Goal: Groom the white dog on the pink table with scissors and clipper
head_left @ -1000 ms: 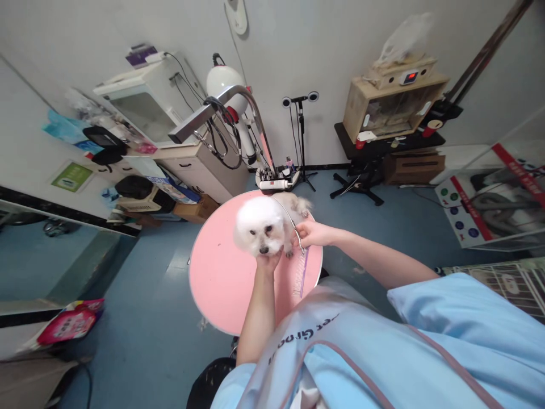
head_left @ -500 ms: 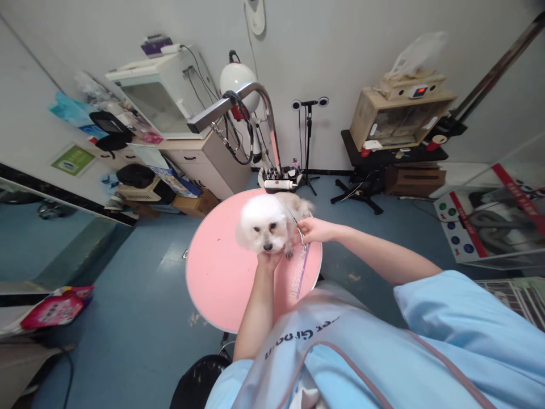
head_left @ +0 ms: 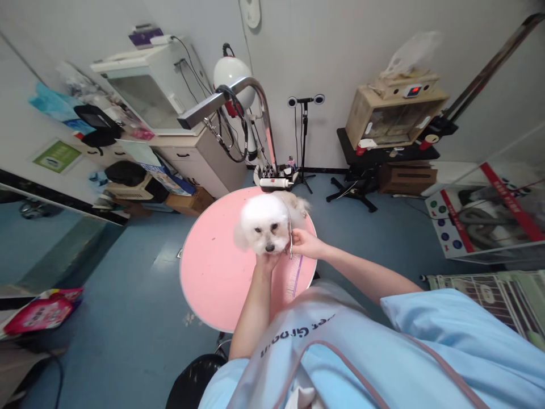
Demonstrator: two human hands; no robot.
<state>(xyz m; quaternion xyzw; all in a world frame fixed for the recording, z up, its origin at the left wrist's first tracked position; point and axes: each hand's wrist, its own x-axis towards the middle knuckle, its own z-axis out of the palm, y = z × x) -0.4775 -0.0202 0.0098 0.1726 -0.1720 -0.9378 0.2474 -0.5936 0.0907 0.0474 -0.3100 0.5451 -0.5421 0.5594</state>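
Note:
A fluffy white dog [head_left: 264, 218] faces me on the round pink table [head_left: 213, 272]. Under its chin is my left hand [head_left: 267, 262], cupping the muzzle from below; the fingertips are hidden by fur. My right hand [head_left: 304, 243] grips a pair of metal grooming scissors [head_left: 291, 233] by the handles, the blades pointing up along the side of the dog's head. A comb [head_left: 293, 275] with a purple spine and long metal teeth lies on the table just below my right hand.
A metal grooming arm [head_left: 259, 94] with a hanging loop rises behind the dog. At the table's far edge sits a holder with a white bottle [head_left: 275, 183]. Behind are a stand with two round lamps [head_left: 305, 102], a wooden cabinet [head_left: 395, 119] and a white cabinet [head_left: 149, 91].
My right hand has moved left, bringing the scissors closer to the dog's cheek and more upright. My left hand stays under the chin. The whole view has shifted slightly.

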